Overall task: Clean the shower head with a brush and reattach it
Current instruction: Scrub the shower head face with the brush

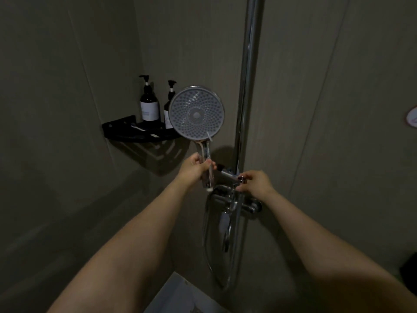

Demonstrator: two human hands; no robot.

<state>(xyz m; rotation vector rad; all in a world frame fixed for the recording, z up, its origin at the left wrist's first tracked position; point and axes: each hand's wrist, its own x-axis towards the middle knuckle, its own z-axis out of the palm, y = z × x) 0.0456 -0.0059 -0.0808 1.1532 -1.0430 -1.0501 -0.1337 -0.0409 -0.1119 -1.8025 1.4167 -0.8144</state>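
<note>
Shower head (196, 114) held upright in left hand (195, 166), nozzle face turned toward the camera, presumably for inspection or for lining up the handle with its mount. Fingers (208, 164) of that hand curled round the chrome handle just below the round face, thumb side toward the wall; grip closed firmly on the handle. A thin pale strip, possibly a brush or a tie, seen alongside the handle under the same grip; too small to identify. Right hand (255, 182) at the holder bracket (228, 173) on the riser rail (247, 86), fingertips pinching a small part of the bracket, probably to steady or angle it for receiving the handle. Handle base close beside the bracket but not seated in it. Hose (208, 256) hanging in a loop below the mixer valve (237, 203), slack enough not to pull on the head. Corner shelf (135, 132) to the left, bearing two pump bottles (149, 102), partly hidden behind the head. Judged stage: reattachment, head not yet docked; main risk, a slip of the wet chrome handle during insertion.
</note>
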